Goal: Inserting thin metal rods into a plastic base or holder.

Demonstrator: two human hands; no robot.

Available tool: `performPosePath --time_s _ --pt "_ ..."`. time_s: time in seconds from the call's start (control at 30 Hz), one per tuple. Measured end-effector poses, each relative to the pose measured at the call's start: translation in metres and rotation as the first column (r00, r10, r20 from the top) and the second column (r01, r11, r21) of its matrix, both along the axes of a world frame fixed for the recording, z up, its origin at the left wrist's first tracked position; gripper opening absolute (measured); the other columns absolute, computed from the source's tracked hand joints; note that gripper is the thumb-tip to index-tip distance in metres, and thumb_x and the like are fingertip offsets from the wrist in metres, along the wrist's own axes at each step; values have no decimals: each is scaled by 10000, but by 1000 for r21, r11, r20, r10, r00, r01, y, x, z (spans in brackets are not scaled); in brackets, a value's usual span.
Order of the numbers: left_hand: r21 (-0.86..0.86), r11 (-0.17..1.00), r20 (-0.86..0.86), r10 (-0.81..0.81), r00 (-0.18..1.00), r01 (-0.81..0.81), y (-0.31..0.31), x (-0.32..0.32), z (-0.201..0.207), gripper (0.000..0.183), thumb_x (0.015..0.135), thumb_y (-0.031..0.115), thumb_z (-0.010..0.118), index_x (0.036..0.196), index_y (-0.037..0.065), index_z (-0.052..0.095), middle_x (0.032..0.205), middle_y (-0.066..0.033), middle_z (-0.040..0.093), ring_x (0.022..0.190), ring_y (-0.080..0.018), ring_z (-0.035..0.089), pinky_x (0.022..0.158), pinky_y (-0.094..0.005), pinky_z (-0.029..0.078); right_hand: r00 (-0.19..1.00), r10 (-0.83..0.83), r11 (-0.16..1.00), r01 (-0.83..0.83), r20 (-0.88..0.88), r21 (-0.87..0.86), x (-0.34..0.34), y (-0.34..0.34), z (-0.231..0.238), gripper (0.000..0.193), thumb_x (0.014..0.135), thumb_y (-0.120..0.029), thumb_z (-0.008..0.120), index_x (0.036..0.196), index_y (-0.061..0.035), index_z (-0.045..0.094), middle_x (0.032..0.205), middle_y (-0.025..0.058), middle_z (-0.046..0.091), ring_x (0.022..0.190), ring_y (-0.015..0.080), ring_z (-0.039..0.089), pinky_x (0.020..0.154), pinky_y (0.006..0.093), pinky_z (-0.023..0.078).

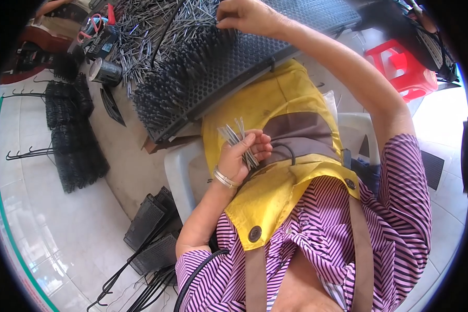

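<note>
My left hand (234, 162) is closed round a small bundle of thin silvery rods (232, 135) in front of the yellow apron (281, 91). The rods fan out past my thumb, and their lower ends come out below the fingers. Farther off, my right hand (248, 18) reaches over a black board full of round holes (281, 39). Its thumb and fingers are pinched together by the standing dark rods (177, 86) that fill the board's left part. Whatever lies between those fingertips is too small to make out.
A large heap of loose rods (140, 34) lies beyond the board. Left of it are a can (105, 72) and pink-handled scissors (91, 26). Black hooked racks (70, 130) and flat black panels (151, 218) lie on the left. A red stool (405, 70) stands at right.
</note>
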State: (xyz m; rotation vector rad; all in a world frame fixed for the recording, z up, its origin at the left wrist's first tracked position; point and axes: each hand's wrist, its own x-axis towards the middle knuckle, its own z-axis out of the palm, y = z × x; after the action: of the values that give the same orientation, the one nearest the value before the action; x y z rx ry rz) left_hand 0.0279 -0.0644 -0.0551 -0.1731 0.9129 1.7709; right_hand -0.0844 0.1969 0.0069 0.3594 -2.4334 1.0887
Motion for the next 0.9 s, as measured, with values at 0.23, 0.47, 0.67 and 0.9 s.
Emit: performPosePath --time_s 0.23,0.47,0.67,0.9 --pt "48 998 -18 -42 999 42 -3 1 -8 233 864 151 479 1020 -18 514 953 -162 581 824 -249 601 714 -337 513 995 -24 998 30 -96 59 0 2 -4 142 663 -90 615 760 6 578 636 152 568 587 259 576 540 343 443" --pt "165 985 -41 -45 998 51 -6 -1 -5 300 833 161 503 1065 -28 494 990 -180 566 884 -280 576 783 -376 473 978 -94 928 153 184 -339 84 -44 -12 235 764 -204 631 679 12 598 568 40 573 539 80 547 475 231 442" --pt "285 943 -53 -163 985 172 -2 -3 -7 355 814 73 448 1135 -76 418 1070 -223 519 980 -334 530 867 -436 428 690 344 795 147 636 -589 152 -94 -41 253 757 -231 640 775 19 608 569 11 529 532 53 456 479 230 379" --pt "242 944 -100 -207 973 226 0 -1 -3 328 842 84 424 1128 -76 422 1024 -221 542 959 -333 543 856 -429 440 684 385 649 277 619 -709 156 -106 -36 139 782 -115 598 796 23 604 550 -1 524 426 37 411 374 200 339"
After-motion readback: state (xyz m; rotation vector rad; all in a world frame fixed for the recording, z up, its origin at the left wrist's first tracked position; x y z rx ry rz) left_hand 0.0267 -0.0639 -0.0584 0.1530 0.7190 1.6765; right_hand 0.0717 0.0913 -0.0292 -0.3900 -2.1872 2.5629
